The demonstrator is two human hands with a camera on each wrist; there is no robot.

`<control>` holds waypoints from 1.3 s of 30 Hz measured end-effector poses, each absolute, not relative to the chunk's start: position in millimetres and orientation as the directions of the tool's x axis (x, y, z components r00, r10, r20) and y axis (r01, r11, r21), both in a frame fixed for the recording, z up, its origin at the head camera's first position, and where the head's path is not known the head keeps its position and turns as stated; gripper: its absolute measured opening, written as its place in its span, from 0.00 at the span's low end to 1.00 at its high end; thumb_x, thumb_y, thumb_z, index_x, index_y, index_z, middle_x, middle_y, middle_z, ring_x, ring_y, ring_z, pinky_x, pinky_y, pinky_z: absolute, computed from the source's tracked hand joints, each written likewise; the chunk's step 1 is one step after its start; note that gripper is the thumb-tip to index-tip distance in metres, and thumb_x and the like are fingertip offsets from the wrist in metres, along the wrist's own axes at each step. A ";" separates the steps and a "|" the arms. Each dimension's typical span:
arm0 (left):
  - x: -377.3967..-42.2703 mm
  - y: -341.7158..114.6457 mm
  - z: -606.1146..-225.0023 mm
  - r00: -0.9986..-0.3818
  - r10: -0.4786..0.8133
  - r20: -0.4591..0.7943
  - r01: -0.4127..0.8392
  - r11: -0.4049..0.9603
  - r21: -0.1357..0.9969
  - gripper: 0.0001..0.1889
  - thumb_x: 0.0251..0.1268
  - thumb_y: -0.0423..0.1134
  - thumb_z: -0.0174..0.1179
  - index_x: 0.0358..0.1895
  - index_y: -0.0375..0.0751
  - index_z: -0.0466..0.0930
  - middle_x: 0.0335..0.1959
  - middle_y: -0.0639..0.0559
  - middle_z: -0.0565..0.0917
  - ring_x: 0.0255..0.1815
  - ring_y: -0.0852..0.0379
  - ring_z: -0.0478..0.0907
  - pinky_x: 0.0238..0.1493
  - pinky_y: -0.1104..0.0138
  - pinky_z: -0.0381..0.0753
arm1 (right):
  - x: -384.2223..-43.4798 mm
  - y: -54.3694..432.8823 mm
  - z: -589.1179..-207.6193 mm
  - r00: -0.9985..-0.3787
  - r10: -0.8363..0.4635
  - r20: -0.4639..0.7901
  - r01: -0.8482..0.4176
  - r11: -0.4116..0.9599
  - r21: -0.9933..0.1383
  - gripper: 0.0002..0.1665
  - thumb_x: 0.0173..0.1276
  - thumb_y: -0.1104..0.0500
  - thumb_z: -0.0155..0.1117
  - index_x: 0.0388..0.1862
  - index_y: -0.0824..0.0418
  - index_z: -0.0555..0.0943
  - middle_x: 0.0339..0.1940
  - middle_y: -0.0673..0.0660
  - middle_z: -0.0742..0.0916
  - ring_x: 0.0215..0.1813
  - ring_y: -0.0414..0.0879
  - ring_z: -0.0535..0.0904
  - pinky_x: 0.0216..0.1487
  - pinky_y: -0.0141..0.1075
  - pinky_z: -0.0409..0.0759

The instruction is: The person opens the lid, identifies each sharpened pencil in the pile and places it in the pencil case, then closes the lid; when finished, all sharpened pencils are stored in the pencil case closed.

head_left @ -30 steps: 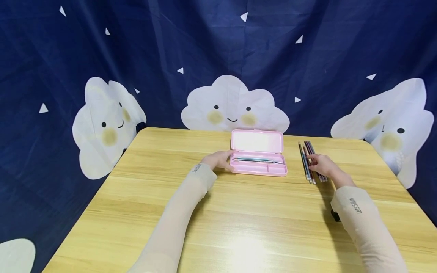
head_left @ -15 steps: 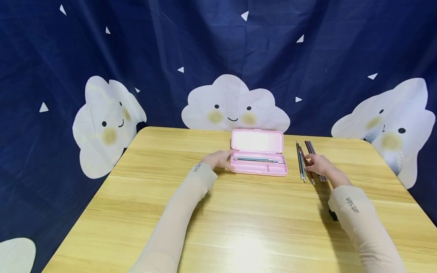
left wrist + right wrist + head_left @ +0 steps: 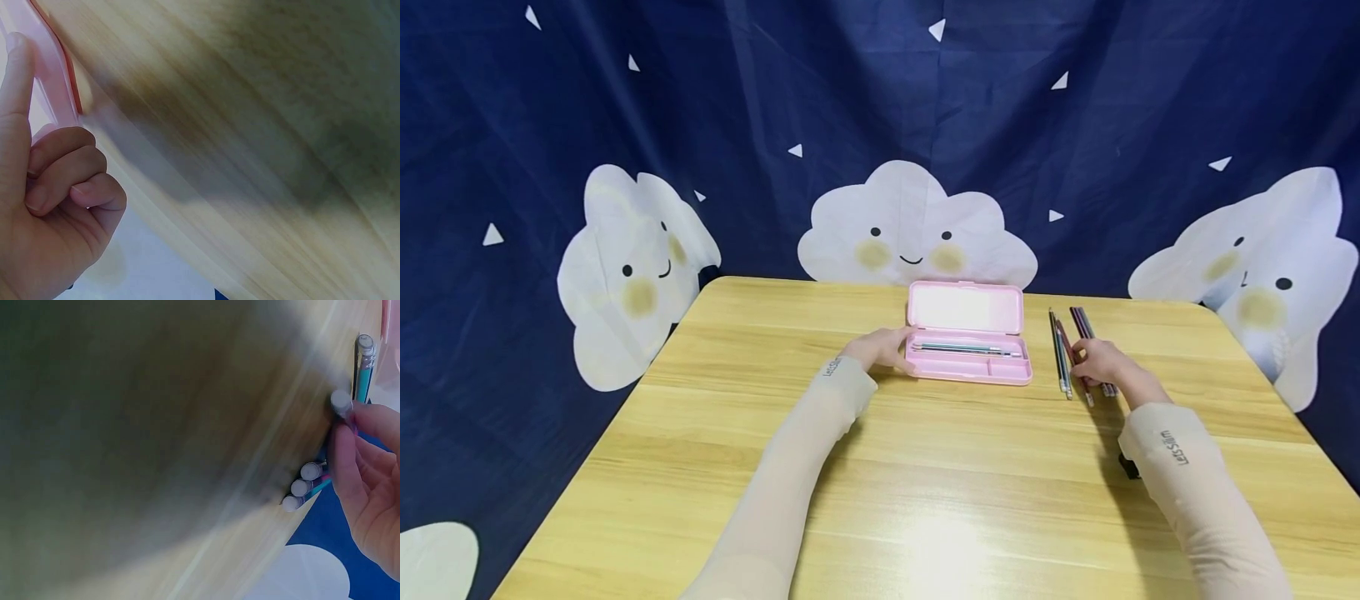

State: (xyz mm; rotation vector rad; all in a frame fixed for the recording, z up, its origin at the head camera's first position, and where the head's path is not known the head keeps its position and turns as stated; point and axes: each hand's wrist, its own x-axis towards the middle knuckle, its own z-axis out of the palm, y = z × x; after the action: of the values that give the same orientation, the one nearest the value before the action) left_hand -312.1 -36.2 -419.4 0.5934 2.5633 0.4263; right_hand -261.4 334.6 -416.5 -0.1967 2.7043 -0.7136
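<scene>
A pink pencil case [image 3: 951, 367] lies with its lid up, and several pencils [image 3: 962, 348] rest in its long rear compartment. My left hand [image 3: 878, 348] holds the case's left end; in the left wrist view its thumb lies along the pink wall [image 3: 53, 69]. To the right of the case, my right hand [image 3: 1103, 363] pinches a reddish-brown pencil [image 3: 1089, 399], whose white eraser end [image 3: 341, 401] shows between thumb and finger. Left of that pencil lie teal and dark pencils [image 3: 1062, 367]. More dark pencils [image 3: 1080, 321] lie partly hidden under the right hand.
The wooden table [image 3: 895, 475] reaches back to a dark blue curtain [image 3: 865, 92] printed with white clouds. In the right wrist view, several eraser ends [image 3: 302, 487] sit close beside the right hand's fingers.
The teal and dark pencils have shifted left, apart from the reddish-brown one. My right hand has moved slightly left and now pinches that pencil. My left hand stays on the case.
</scene>
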 end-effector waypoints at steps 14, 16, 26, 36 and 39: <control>-310.5 -37.0 -416.6 -0.789 0.485 -0.376 0.337 0.855 0.395 0.50 0.49 0.55 0.66 0.73 0.52 0.45 0.70 0.45 0.57 0.69 0.49 0.55 0.69 0.60 0.55 | -260.9 343.8 -418.3 -0.961 -0.276 -0.026 -0.227 0.837 -0.497 0.23 0.59 0.70 0.56 0.52 0.80 0.66 0.30 0.69 0.81 0.31 0.55 0.77 0.37 0.49 0.76; -310.3 -37.1 -416.4 -0.789 0.482 -0.382 0.334 0.858 0.390 0.50 0.49 0.56 0.65 0.73 0.52 0.44 0.71 0.45 0.56 0.70 0.49 0.55 0.69 0.60 0.55 | -261.1 342.7 -418.2 -0.957 -0.289 0.015 -0.258 0.828 -0.497 0.21 0.59 0.70 0.56 0.52 0.77 0.68 0.29 0.66 0.81 0.31 0.53 0.76 0.36 0.47 0.75; -309.2 -36.0 -415.4 -0.788 0.483 -0.381 0.323 0.852 0.413 0.51 0.48 0.56 0.66 0.73 0.52 0.44 0.70 0.44 0.56 0.70 0.49 0.55 0.69 0.60 0.54 | -262.6 330.6 -414.0 -0.937 -0.342 0.069 -0.321 0.768 -0.553 0.17 0.60 0.73 0.56 0.49 0.73 0.75 0.29 0.62 0.80 0.30 0.46 0.71 0.32 0.36 0.70; -310.9 -35.5 -416.3 -0.787 0.491 -0.374 0.329 0.846 0.420 0.51 0.48 0.56 0.66 0.73 0.51 0.43 0.70 0.44 0.56 0.70 0.49 0.55 0.69 0.60 0.54 | -271.8 309.8 -414.8 -0.897 -0.437 0.064 -0.398 0.738 -0.545 0.14 0.58 0.75 0.57 0.44 0.73 0.78 0.25 0.57 0.77 0.29 0.45 0.68 0.30 0.33 0.69; -311.6 -35.3 -416.9 -0.785 0.494 -0.373 0.336 0.846 0.414 0.51 0.48 0.56 0.66 0.73 0.52 0.43 0.71 0.45 0.56 0.70 0.49 0.55 0.69 0.60 0.54 | -274.8 300.3 -417.5 -0.881 -0.469 0.064 -0.425 0.725 -0.542 0.14 0.58 0.75 0.56 0.45 0.74 0.78 0.26 0.58 0.78 0.31 0.46 0.69 0.32 0.35 0.70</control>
State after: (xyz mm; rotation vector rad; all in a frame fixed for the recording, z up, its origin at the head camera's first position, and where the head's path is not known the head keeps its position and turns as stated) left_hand -311.6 -35.3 -416.9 0.6104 2.5462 0.4514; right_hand -274.8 300.3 -417.5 -0.7388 2.8452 -0.8650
